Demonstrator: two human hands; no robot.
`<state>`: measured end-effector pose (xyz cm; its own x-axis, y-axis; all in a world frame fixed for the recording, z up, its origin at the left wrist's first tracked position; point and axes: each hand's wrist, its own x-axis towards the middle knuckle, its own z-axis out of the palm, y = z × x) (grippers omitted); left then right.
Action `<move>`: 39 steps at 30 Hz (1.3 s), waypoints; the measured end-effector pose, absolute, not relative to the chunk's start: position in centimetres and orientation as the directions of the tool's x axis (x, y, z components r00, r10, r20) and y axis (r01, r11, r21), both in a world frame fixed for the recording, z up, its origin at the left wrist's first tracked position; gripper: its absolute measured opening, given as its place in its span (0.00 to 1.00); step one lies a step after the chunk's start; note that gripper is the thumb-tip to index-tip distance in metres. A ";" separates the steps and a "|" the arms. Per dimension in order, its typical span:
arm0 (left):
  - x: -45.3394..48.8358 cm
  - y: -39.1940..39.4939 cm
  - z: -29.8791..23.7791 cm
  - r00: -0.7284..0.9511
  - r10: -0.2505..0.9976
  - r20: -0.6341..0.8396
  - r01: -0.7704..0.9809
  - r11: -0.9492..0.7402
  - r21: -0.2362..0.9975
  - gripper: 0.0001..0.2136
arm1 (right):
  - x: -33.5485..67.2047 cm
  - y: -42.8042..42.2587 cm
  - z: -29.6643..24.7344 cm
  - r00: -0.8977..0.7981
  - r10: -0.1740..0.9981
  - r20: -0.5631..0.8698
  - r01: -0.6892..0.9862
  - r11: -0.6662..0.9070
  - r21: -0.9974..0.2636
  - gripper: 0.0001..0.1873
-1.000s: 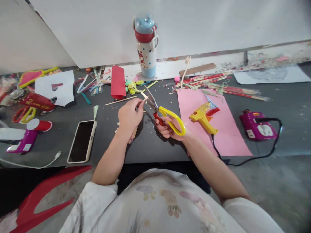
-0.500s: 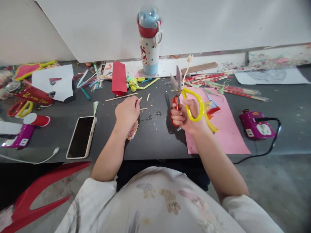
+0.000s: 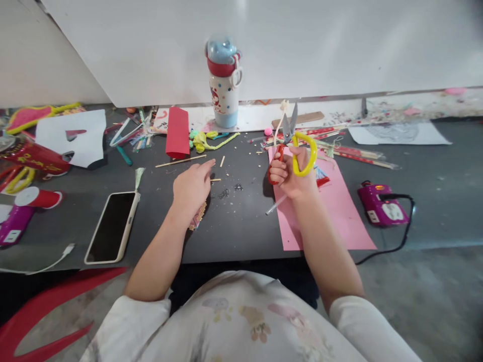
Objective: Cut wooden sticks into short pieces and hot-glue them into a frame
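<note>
As right hand (image 3: 292,177) holds scissors (image 3: 304,151), left hand (image 3: 190,188) lies flat; short stick (image 3: 222,161) near

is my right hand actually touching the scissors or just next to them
Touching. The head view shows the right hand gripping the scissors: fingers pass through the yellow and red handle loops, and the blades point up.
</note>
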<state>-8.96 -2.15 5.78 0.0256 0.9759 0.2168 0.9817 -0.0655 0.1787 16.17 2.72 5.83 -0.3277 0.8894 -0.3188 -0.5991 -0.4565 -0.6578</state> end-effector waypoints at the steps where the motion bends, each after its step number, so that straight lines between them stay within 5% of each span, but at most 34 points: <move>1: -8.9 -2.2 5.8 0.034 0.978 0.207 0.981 -0.072 0.178 0.20 | 16.2 2.6 5.7 -0.326 0.887 -0.327 -0.607 -0.462 -0.647 0.13; 8: -8.7 -2.2 5.5 0.078 0.980 0.183 0.970 -0.117 0.212 0.22 | 16.1 2.0 5.9 -0.313 0.889 -0.335 -0.595 -0.458 -0.661 0.14; 14: -8.6 -2.3 5.5 0.068 0.983 0.173 0.959 -0.112 0.259 0.20 | 16.6 2.2 6.0 -0.413 0.843 -0.346 -0.669 -0.538 -0.513 0.16; 26: -8.1 -2.4 5.1 0.119 0.966 0.228 0.928 -0.190 0.322 0.20 | 16.6 2.4 5.4 -0.438 0.815 -0.379 -0.704 -0.574 -0.418 0.16; 39: -8.2 -2.5 5.1 0.121 0.966 0.229 0.923 -0.194 0.331 0.21 | 16.5 2.4 5.2 -0.437 0.813 -0.385 -0.702 -0.576 -0.419 0.19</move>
